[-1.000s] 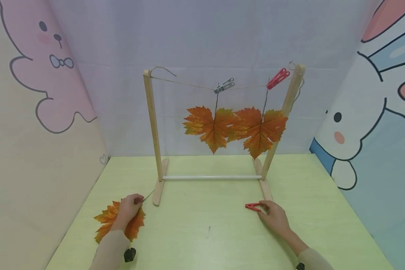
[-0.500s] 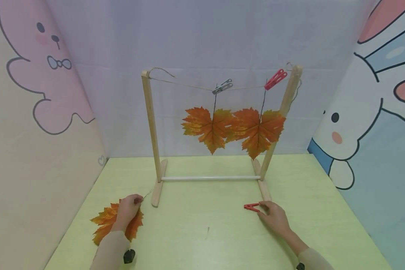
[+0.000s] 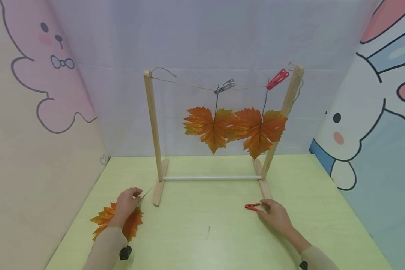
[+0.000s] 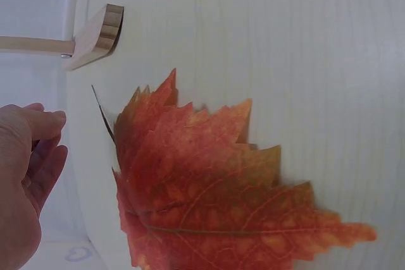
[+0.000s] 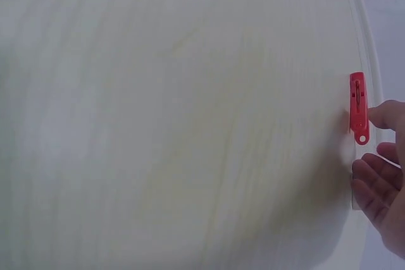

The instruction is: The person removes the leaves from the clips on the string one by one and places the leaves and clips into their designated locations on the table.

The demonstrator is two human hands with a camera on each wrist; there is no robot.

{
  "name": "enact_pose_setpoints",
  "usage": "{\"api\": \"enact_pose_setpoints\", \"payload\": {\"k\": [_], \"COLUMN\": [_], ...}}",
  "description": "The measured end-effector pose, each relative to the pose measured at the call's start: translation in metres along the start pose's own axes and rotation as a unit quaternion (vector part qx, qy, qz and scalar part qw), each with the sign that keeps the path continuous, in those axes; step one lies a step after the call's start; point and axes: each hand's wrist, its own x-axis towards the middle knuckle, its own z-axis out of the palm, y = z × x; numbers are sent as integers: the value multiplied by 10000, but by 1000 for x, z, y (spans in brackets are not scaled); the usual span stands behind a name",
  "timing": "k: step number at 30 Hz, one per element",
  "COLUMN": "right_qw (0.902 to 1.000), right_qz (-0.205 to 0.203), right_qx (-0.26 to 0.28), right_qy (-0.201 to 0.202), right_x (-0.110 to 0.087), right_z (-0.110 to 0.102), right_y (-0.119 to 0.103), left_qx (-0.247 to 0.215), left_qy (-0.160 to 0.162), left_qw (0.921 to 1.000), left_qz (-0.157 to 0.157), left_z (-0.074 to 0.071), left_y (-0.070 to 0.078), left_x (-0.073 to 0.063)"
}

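Note:
An orange-red artificial maple leaf [image 4: 209,181] lies on the table at the left, its thin dark stem [image 4: 103,115] sticking up. My left hand [image 3: 126,204] is over the leaf in the head view; in the left wrist view its loosely bent fingers [image 4: 47,124] are apart from the stem and hold nothing. On the right, my right hand [image 3: 276,216] pinches a red clothespin [image 3: 252,206] between thumb and fingers, low over the table. The same clothespin [image 5: 359,109] shows in the right wrist view beside the thumb.
Behind the hands stands a wooden frame [image 3: 153,123] with a string [image 3: 185,84] across its top. From it hang two maple leaves [image 3: 213,129], held by a grey clothespin [image 3: 224,86] and another red clothespin [image 3: 278,79]. A white rod [image 3: 210,178] joins the feet.
My left hand has let go of the leaf's stem and moved slightly up and away from it. The right hand keeps its hold on the red clothespin, nearly still.

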Motion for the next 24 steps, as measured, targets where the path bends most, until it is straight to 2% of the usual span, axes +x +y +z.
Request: {"api": "enact_pose_setpoints", "payload": {"k": [7,13,20,24], "right_qw": [9997,9993,9986,9979], "right_qz": [-45,-241,-424,-541], "right_qx": [-18,-106,-97,-141], "right_qy": [-227,-282,-296,-326], "right_x": [6,17,30,37], "right_z": [-12,-25,-38,-46], "right_y": [-3,-6,-12,-19], "left_qx": [-7,-20,-86,-167], "left_qy": [327,388,615,681], "left_qw": [9970,9925,9824,9780], "left_qz": [707,1161,1759,1965], "left_z": [-11,-15,-18,-18], "left_y": [18,39,63,75], "left_x": [6,17,26,29]}}
